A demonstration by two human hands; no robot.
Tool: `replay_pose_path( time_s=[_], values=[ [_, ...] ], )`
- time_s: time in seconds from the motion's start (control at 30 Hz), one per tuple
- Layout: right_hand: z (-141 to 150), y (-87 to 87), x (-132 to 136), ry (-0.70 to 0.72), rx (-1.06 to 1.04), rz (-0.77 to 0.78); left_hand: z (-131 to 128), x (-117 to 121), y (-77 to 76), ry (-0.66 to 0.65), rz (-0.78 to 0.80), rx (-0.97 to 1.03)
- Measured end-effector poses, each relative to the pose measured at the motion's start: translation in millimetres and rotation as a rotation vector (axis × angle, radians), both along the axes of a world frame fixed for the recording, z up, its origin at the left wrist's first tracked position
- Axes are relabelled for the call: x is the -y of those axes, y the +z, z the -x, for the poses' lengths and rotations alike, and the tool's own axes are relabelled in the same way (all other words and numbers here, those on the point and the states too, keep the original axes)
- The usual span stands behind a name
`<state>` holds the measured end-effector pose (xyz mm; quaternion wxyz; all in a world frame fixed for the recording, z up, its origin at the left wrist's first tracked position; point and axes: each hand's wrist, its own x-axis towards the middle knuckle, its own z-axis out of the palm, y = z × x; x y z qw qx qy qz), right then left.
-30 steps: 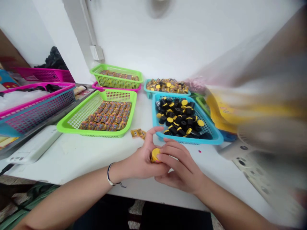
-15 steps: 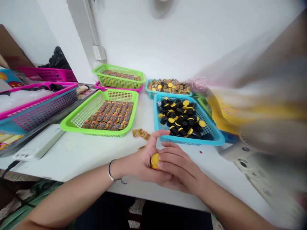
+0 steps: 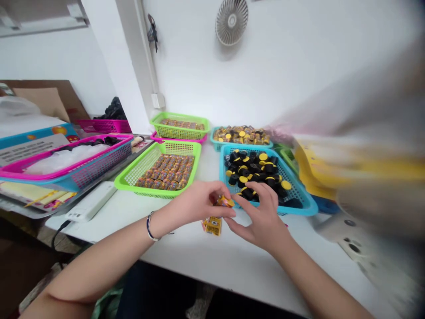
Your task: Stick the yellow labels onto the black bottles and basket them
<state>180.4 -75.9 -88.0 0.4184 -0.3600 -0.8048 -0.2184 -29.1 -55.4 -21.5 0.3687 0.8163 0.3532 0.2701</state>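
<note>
My left hand (image 3: 202,201) is closed, its thumb and fingers pinching a small piece with a yellow-orange printed wrap (image 3: 226,201); the fingers partly cover it. My right hand (image 3: 262,217) is beside it with thumb and fingers apart, the fingertips close to the wrapped piece. Whether they touch it I cannot tell. Below the hands, flat yellow printed sleeves (image 3: 212,226) lie on the white table. Just beyond my right hand stands a blue basket (image 3: 307,206) of black pots with yellow lids (image 3: 263,157).
A green basket (image 3: 124,179) holds rows of wrapped pots (image 3: 169,170). Behind are another green basket (image 3: 181,134) and a blue basket (image 3: 217,145) of wrapped pots. At left are a white power strip (image 3: 91,204) and a pink-and-blue basket (image 3: 99,166). A fan (image 3: 231,21) is at the wall.
The view has tilted up. My hands were together around a yellow-lidded pot; now they are apart, the left pinching a printed piece and the right with its fingers spread.
</note>
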Motion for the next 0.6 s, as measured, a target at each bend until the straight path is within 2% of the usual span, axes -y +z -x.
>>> replay_pose_path(
  time_s=[0.17, 0.23, 0.33, 0.4, 0.47, 0.53, 0.6],
  values=[
    [-12, 6.3, -5, -0.094, 0.059, -0.021, 4, -12, 15.8, 0.01, -0.222, -0.179],
    [-19, 10.8, -9, -0.182, 0.035, -0.075, 12, -29, 25.2, 0.106, -0.336, -0.238],
    [-32, 15.6, -17, -0.354, -0.034, -0.098, 29, -71, 34.8, 0.349, -0.456, -0.36],
    [-41, 15.5, -25, -0.445, -0.096, -0.07, 42, -102, 34.6, 0.477, -0.424, -0.449],
    [-49, 11.9, -33, -0.475, -0.155, -0.036, 53, -127, 29.1, 0.519, -0.346, -0.495],
    [-53, 5.6, -41, -0.469, -0.195, -0.017, 61, -141, 20.9, 0.525, -0.274, -0.511],
    [-55, -2.3, -49, -0.449, -0.213, -0.01, 65, -144, 12.2, 0.51, -0.225, -0.494]
  ],
)
